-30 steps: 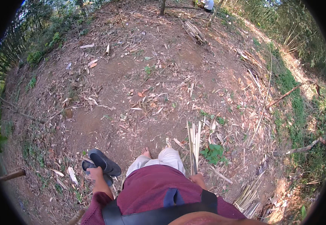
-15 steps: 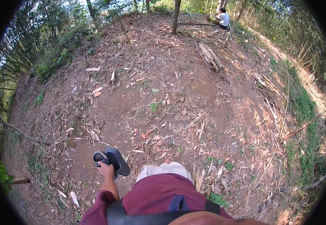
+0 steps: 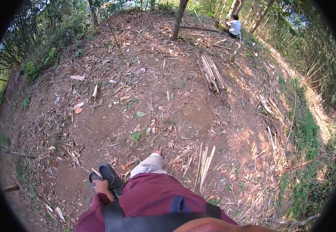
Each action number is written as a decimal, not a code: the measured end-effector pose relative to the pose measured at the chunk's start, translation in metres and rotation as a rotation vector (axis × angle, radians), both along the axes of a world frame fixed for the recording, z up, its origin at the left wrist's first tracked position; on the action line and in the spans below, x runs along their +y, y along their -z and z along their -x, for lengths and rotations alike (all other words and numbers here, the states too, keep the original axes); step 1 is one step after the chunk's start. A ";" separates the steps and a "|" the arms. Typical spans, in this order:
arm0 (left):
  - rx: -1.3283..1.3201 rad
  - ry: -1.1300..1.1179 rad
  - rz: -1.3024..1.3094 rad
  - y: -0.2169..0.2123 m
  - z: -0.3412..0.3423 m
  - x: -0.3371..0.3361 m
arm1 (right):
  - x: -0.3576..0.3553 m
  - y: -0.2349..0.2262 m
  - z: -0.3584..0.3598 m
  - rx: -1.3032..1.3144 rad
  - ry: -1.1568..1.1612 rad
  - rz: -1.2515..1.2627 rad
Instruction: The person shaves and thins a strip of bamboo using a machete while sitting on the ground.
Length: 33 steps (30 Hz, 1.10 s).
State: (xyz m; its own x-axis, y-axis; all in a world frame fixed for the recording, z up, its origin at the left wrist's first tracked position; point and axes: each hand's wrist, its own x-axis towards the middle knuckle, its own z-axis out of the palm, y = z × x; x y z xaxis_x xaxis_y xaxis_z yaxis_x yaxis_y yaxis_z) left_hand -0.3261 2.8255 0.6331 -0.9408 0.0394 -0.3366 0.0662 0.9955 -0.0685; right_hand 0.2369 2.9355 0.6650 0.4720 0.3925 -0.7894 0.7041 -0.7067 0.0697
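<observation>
My left hand point(image 3: 101, 186) grips a pair of dark slip-on shoes point(image 3: 111, 176) at my left side, its fingers closed round them. Out of sight is my right hand; the maroon shirt point(image 3: 158, 189) covers that area. Several pale split bamboo strips point(image 3: 203, 167) stick forward from beside my right hip. Their near ends are hidden, so what holds them does not show. A bare foot point(image 3: 158, 150) is forward on the ground, below a light trouser leg point(image 3: 148, 165).
Dry leaves and chips litter the brown soil point(image 3: 199, 116). Ahead lies a bundle of split bamboo point(image 3: 213, 74); more sticks point(image 3: 270, 107) lie to the right. A thin trunk point(image 3: 179, 21) and a leaning one point(image 3: 249, 34) stand ahead. A person in white point(image 3: 234, 27) sits far right.
I have moved forward; the bamboo bundle and the seated person appear nearer. One bare foot has stepped out ahead. The strips at my right now reach further forward; the shoes stay in my left hand.
</observation>
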 end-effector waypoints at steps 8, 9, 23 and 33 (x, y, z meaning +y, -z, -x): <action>0.057 0.048 -0.223 -0.091 0.032 0.397 | 0.244 -0.015 -0.009 0.040 -0.093 -0.024; 0.069 0.091 -0.250 -0.097 0.029 0.439 | 0.263 -0.005 -0.024 0.060 -0.223 -0.017; 0.240 -0.594 -0.793 -0.077 -0.002 0.779 | 0.794 -0.030 -0.103 0.061 -0.287 0.064; 0.200 -0.873 -0.761 -0.001 0.029 0.981 | 1.134 -0.024 -0.051 0.120 -0.303 0.054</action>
State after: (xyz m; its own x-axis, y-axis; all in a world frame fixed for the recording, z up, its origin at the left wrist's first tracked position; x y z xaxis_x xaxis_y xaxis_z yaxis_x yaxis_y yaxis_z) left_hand -0.3549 3.8061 0.6336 -0.7818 -0.5177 -0.3476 -0.6032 0.4865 0.6321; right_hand 0.2881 4.0693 0.6893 0.2426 0.4567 -0.8559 0.8874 -0.4610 0.0055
